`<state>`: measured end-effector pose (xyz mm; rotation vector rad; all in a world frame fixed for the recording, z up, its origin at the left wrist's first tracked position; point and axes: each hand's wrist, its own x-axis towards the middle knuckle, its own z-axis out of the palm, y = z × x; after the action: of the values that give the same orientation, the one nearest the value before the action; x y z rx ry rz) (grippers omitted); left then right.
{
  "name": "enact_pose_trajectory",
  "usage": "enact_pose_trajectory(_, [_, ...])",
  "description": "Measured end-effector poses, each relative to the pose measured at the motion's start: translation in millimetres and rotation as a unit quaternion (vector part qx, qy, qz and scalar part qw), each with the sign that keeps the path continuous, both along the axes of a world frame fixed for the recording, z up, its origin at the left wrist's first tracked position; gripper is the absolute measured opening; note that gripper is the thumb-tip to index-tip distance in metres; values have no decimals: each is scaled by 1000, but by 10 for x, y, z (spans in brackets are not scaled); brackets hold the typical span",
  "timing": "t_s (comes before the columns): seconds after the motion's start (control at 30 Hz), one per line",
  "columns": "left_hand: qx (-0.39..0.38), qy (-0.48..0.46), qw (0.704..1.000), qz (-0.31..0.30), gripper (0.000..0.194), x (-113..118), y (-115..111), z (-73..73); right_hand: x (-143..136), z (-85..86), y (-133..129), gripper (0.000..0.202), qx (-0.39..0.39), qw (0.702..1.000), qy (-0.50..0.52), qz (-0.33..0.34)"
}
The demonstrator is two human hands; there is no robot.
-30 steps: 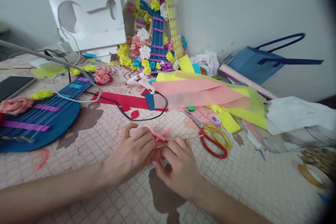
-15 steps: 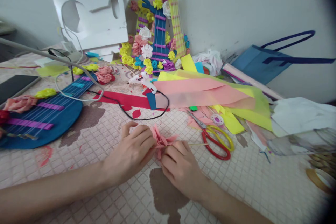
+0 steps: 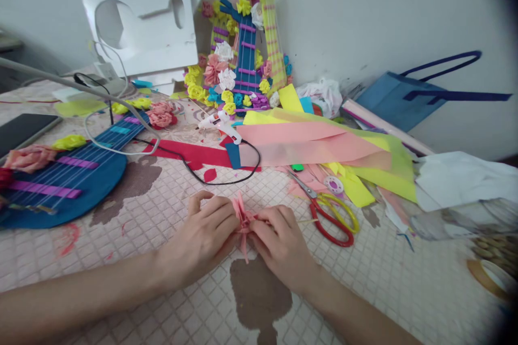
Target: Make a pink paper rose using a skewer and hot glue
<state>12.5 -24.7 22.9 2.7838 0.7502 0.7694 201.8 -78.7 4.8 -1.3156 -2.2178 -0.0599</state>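
A small pink paper flower (image 3: pixel 244 218) is between my two hands, low in the middle of the view. My left hand (image 3: pixel 208 237) pinches its left side, fingers closed and bent. From the right, my right hand (image 3: pixel 281 242) grips the flower's other side, fingertips pressed together. A thin stick (image 3: pixel 308 221) pokes out past my right hand toward the scissors; its other end is hidden by the fingers. One narrow pink strip hangs down from the flower between the hands.
Red and yellow scissors (image 3: pixel 332 221) lie to the right. Behind are a white glue gun (image 3: pixel 220 123) with a black cord, pink paper strips (image 3: pixel 311 143) and a red strip (image 3: pixel 194 153). A decorated blue guitar shape (image 3: pixel 93 183) lies left; others lean on the wall. A jar (image 3: pixel 453 221) lies right.
The pink flower has turned, and its petals now stand up and hang down more narrowly. My right hand has shifted slightly, with its fingers nearer the flower's middle.
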Motion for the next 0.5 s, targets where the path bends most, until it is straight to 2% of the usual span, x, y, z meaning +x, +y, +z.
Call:
enact_pose_trajectory(0.4, [22,5,1000,-12,10,-2,1,-30,-21,-43,0,12,-4,999,-36,3])
enact_pose_trajectory(0.5, [39,4,999,-14,16,3,5,-28,-18,-52,4,13,-4,999,-47,2])
